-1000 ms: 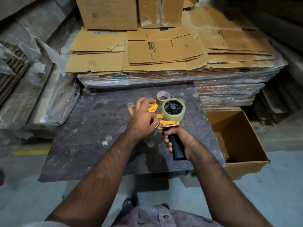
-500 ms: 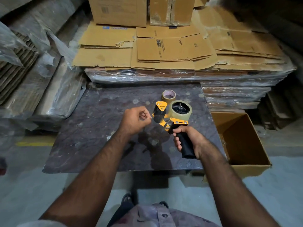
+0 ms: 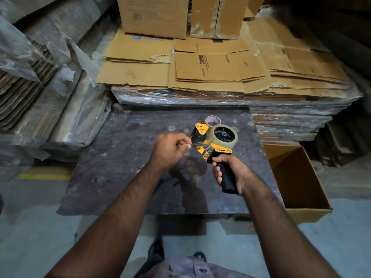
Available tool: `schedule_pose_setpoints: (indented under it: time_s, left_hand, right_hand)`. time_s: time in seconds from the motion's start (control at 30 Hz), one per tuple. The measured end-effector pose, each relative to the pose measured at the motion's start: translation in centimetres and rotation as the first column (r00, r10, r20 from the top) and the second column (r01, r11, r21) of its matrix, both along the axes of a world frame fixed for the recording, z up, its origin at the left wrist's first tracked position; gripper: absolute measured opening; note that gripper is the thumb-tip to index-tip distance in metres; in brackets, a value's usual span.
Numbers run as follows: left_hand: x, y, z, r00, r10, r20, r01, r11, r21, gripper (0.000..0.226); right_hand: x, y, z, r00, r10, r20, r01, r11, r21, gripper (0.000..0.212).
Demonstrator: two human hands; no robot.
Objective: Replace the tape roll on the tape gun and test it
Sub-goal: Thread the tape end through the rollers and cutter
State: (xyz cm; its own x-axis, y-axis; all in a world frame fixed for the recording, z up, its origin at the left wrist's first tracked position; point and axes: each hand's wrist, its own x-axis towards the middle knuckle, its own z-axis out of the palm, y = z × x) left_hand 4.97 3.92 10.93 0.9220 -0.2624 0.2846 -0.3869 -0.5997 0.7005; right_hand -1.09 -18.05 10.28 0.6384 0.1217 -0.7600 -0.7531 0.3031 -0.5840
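The yellow and black tape gun [image 3: 208, 144] is held above the dark table [image 3: 120, 167]. A clear tape roll [image 3: 224, 135] sits on its black hub. My right hand [image 3: 233, 173] grips the gun's black handle. My left hand [image 3: 170, 149] is just left of the gun's front, thumb and fingers pinched on the clear tape end at the roller. A second, nearly empty roll [image 3: 212, 120] stands on the table behind the gun.
An open cardboard box [image 3: 301, 185] stands on the floor at the table's right. Flattened cartons [image 3: 210, 67] lie on a wrapped pallet behind the table, with upright boxes [image 3: 154, 15] on top. Plastic-wrapped cardboard bundles [image 3: 40, 97] lean at the left.
My left hand came off the gun's front, drew back to the left, and now pinches the tape end by the roller. The gun has tilted flatter in my right hand.
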Motion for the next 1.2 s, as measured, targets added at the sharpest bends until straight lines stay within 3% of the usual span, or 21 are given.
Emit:
schedule_pose_setpoints:
  time_s: [0.3,0.7,0.97,1.13,1.2]
  left_hand:
    - [2.5,4.4,1.0,0.999,0.047,-0.027,-0.047,0.999,-0.016,0.010]
    - [8.0,3.3,4.7,0.991,-0.116,-0.070,0.122,0.988,0.094,0.007]
    - [8.3,2.5,4.1,0.982,-0.143,-0.124,0.141,0.990,-0.024,0.012]
    - [8.2,2.8,3.6,0.990,-0.140,-0.037,0.139,0.990,-0.033,0.018]
    - [8.1,2.5,3.4,0.988,-0.136,-0.071,0.131,0.989,-0.064,0.016]
  right_hand:
    - [0.2,1.5,0.2,1.000,0.031,0.004,-0.031,1.000,0.005,0.014]
    - [-0.6,2.8,2.7,0.998,0.056,0.021,-0.058,0.994,0.095,0.016]
    - [-0.7,3.4,2.8,0.999,0.045,0.022,-0.047,0.994,0.097,0.015]
    - [-0.7,3.8,2.9,0.998,0.065,0.025,-0.067,0.994,0.088,0.015]
    - [-0.5,4.1,3.0,0.998,0.066,0.023,-0.068,0.993,0.092,0.015]
